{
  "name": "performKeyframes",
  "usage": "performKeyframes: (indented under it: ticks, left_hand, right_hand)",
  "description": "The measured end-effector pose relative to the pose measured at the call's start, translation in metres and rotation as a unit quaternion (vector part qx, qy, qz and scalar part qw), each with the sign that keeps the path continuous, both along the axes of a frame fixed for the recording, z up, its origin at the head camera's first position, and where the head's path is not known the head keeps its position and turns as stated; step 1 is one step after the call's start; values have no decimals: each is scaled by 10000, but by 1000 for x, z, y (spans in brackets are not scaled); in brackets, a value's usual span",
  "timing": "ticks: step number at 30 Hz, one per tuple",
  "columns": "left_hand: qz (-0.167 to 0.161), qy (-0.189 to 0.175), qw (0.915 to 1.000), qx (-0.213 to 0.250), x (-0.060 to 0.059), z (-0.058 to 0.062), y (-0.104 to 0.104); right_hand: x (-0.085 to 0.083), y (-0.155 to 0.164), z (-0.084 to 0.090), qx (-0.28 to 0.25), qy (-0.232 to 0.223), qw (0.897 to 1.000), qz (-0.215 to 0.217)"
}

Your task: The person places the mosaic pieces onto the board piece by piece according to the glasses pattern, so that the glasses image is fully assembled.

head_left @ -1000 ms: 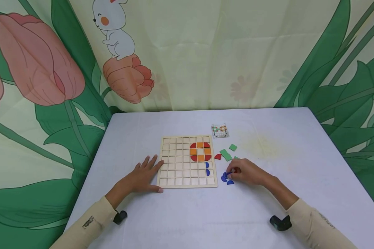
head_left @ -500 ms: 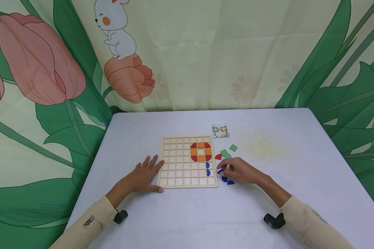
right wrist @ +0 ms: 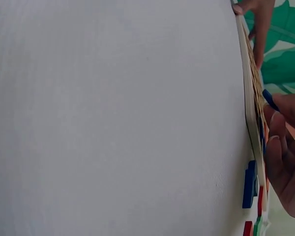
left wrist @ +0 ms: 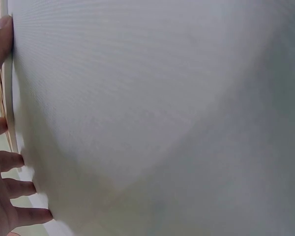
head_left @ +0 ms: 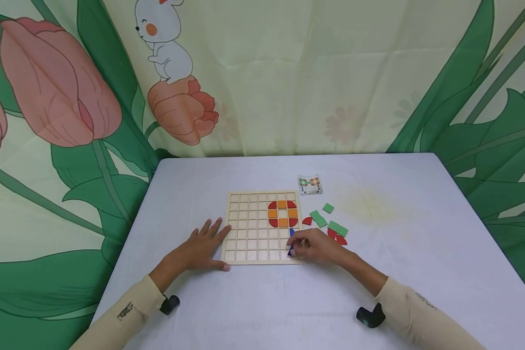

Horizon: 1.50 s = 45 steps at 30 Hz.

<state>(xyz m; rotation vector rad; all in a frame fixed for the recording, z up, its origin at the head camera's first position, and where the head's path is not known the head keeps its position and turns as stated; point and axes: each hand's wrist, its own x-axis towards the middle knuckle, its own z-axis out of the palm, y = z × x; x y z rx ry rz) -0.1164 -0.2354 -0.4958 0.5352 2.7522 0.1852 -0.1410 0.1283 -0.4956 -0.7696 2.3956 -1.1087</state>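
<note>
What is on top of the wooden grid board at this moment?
On the wooden grid board lies a ring of red and orange pieces. The right hand pinches a blue piece over its lower right cells and covers them.

The right hand (head_left: 317, 247) covers the lower right corner of the wooden grid board (head_left: 249, 228), hiding most of a blue piece (head_left: 290, 251) there. The small pattern card (head_left: 309, 184) is too small to read. Both wrist views cut off the hands.
</note>
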Motion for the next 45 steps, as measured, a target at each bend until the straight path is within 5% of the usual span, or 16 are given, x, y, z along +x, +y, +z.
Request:
performKeyframes:
  ticks: [45]
  left_hand:
    - [-25, -43, 10000, 50, 1, 4, 0]
  right_hand:
    - [9, -18, -6, 253, 352, 9983, -382]
